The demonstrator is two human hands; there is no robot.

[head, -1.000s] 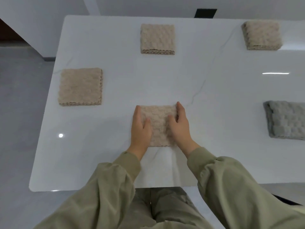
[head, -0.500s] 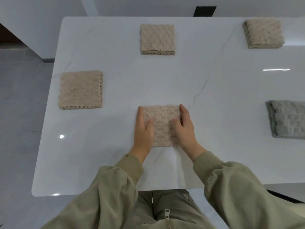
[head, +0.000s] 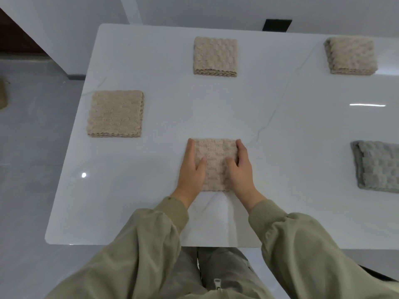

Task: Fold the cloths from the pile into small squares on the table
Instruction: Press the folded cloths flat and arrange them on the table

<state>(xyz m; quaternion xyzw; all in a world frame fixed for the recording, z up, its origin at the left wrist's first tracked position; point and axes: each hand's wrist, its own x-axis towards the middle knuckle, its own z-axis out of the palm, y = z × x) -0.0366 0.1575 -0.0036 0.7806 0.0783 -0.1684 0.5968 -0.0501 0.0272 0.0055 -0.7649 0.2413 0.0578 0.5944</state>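
Note:
A beige textured cloth (head: 215,157), folded into a small square, lies on the white table (head: 164,190) just in front of me. My left hand (head: 192,169) grips its left edge, fingers along the side and thumb on top. My right hand (head: 240,169) grips its right edge the same way. Both hands press the cloth flat against the table. Three more folded beige squares lie on the table: one at the left (head: 116,113), one at the far middle (head: 215,56), one at the far right (head: 352,55).
A grey folded cloth (head: 380,167) lies at the right edge of the view. The table's near edge runs just above my lap, its left edge drops to a grey floor. A white wall stands behind the table with a dark outlet (head: 278,25).
My hands have stayed on the cloth's two sides, shifting slightly. The view has drifted a little, so everything sits slightly farther right and lower.

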